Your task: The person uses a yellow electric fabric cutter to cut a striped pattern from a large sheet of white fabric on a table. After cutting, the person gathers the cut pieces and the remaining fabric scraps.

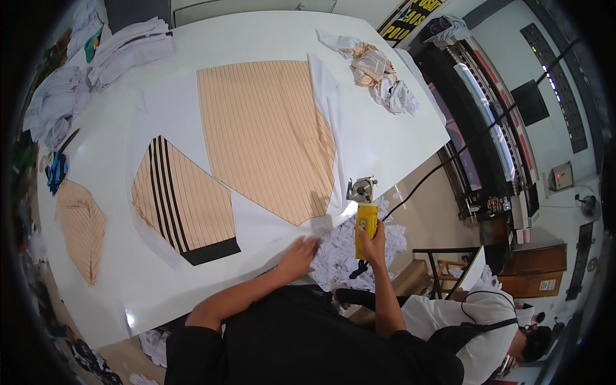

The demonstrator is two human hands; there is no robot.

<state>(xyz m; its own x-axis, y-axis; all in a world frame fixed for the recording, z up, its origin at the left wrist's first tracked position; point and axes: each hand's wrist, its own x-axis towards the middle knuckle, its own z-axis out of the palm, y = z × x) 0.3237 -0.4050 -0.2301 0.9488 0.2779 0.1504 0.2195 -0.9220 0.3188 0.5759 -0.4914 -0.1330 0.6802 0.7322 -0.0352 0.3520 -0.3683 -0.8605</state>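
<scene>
My right hand [373,245] is wrapped round the yellow handle of an electric rotary fabric cutter [366,221]. Its metal head rests at the table's right front edge, beside white cloth. My left hand [299,258] lies at the near edge of the table, fingers stretched out and slightly blurred, holding nothing. Beyond it spreads printed fabric: a large peach pinstriped panel [266,135] and a smaller striped sleeve-shaped piece [186,199] with black bands, both on white cloth [256,224].
The white table [173,295] carries a cut striped piece [81,224], blue-handled scissors [56,170], folded white cloth [131,48] and crumpled scraps [378,74]. White offcuts [340,253] heap below the edge. A black cable [423,179] hangs right. A large printer [491,122] and another person [468,321] are at right.
</scene>
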